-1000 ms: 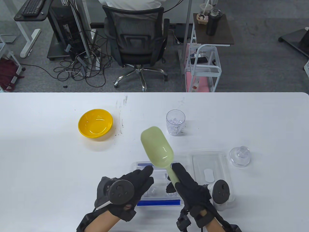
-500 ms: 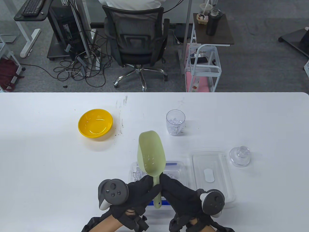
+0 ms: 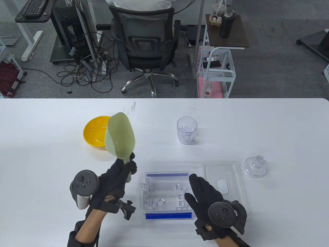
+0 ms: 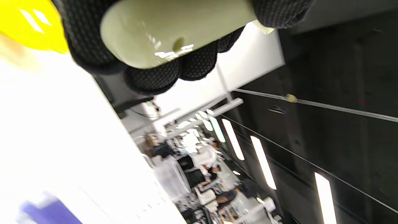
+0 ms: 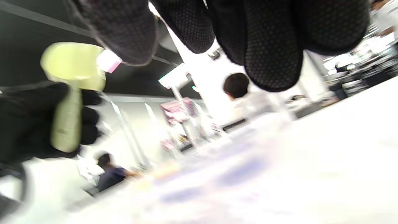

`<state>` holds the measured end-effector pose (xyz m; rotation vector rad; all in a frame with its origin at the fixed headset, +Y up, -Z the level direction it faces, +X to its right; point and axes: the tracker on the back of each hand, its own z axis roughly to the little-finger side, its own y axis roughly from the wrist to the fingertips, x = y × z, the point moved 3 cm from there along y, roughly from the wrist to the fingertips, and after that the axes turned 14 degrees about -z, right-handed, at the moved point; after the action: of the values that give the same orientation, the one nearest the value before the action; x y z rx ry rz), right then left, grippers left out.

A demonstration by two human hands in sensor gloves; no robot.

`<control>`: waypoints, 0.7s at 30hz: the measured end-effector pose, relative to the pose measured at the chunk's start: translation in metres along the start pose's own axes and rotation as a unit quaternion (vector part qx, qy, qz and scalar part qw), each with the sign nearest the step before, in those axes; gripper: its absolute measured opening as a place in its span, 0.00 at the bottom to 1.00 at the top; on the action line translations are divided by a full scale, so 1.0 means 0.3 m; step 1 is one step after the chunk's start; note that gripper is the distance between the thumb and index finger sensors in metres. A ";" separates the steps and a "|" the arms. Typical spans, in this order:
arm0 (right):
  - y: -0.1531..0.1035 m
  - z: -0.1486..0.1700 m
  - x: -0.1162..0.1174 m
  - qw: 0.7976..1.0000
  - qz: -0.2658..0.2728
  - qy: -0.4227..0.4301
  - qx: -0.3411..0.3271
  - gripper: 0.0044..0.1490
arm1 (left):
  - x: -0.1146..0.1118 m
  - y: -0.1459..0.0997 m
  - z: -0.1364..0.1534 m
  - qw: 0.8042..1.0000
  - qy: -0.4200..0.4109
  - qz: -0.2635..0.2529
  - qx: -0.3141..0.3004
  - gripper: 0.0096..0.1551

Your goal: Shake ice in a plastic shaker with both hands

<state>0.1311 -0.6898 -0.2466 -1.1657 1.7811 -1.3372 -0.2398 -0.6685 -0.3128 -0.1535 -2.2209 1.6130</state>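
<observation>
- Gripping the handle of a pale green scoop, the left hand holds it up over the table, bowl end raised and overlapping the near edge of the yellow bowl in the table view.
- Left wrist view backs that up: the gloved fingers are wrapped round the green handle, with a bit of yellow bowl in the top left corner.
- The right hand holds nothing. Its fingers are spread flat and open over the right end of the clear ice tub.
- In the right wrist view the right fingertips hang free at the top, and you can see the scoop in the other hand off to the left.
- The tub sits between the 2 hands, with blue strips on its far and near edges and loose ice cubes scattered inside.
- The shaker cup stands upright further back on the table, well apart from both hands, uncovered, with some ice in the bottom.
- The tub's clear lid lies flat just right of the tub.
- A small clear domed cap sits right of that lid; can't tell more about it.
</observation>
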 end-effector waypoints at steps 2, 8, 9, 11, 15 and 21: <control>-0.003 0.019 -0.011 0.993 -0.037 -0.080 0.074 0.70 | 0.053 0.029 0.080 0.999 -0.010 0.002 0.051 0.32; 0.023 0.066 0.040 0.982 -0.133 -0.075 0.112 0.74 | 0.121 0.054 0.314 0.980 -0.087 0.010 0.181 0.33; 0.026 0.073 0.056 0.975 -0.163 -0.079 0.128 0.72 | 0.126 0.050 0.353 0.974 -0.098 0.001 0.206 0.33; 0.027 0.079 0.076 0.965 -0.205 -0.082 0.140 0.68 | 0.127 0.049 0.399 0.968 -0.111 -0.007 0.225 0.34; 0.037 0.072 0.105 0.961 -0.234 -0.071 0.130 0.61 | 0.094 0.070 0.465 0.956 -0.140 0.025 0.256 0.33; 0.038 0.062 0.113 0.960 -0.237 -0.078 0.127 0.59 | 0.066 0.075 0.506 0.939 -0.188 -0.012 0.289 0.34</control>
<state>0.1297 -0.7272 -0.2619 -1.5603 1.2150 -1.6325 -0.3175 -0.7903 -0.3686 0.3713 -1.8654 2.3558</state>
